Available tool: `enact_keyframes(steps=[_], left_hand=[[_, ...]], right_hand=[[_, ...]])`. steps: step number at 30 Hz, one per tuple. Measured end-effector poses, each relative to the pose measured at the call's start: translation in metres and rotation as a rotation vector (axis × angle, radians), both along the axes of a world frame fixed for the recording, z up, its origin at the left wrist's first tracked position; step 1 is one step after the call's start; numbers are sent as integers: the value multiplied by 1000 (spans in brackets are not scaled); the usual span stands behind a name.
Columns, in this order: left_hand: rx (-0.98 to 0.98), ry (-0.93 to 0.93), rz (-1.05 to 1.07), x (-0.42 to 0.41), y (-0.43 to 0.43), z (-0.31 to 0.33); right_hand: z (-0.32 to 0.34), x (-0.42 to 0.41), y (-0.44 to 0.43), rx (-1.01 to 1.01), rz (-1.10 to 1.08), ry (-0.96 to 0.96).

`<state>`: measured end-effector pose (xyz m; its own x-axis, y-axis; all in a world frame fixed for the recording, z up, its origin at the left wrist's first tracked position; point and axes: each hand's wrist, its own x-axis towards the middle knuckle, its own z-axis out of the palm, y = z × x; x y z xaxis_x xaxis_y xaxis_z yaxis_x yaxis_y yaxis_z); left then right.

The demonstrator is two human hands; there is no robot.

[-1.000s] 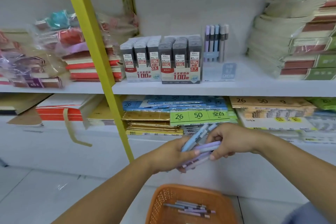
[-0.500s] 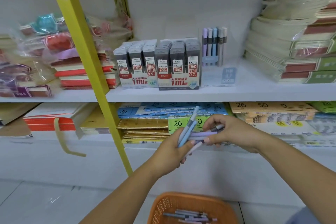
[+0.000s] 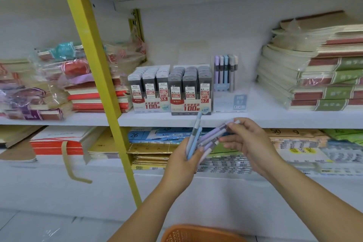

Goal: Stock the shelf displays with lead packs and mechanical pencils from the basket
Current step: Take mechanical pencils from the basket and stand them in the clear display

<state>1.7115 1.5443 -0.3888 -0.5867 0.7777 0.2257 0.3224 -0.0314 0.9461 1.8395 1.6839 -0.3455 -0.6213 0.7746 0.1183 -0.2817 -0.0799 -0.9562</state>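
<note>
Below shelf (image 3: 255,119) | left hand (image 3: 181,165) grips fanned pencils (image 3: 193,139) | right hand (image 3: 250,143) pinches one | risk: loose fan may spill past basket (image 3: 196,234)

A yellow post (image 3: 94,76) slanted from eleven o'clock down to six. Plastic-wrapped notebooks (image 3: 49,84) were piled at nine o'clock, green-and-red exercise books (image 3: 322,76) stacked at three, and gold paper packs (image 3: 150,149) lay just below centre.
</note>
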Motion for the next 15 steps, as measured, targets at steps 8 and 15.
enact_keyframes(steps=[8, 15], left_hand=[[66, -18, -24, 7, 10, 35], [164, -24, 81, -5, 22, 74]], right_hand=[[53, 3, 13, 282, -129, -50], [130, 5, 55, 463, -326, 114]])
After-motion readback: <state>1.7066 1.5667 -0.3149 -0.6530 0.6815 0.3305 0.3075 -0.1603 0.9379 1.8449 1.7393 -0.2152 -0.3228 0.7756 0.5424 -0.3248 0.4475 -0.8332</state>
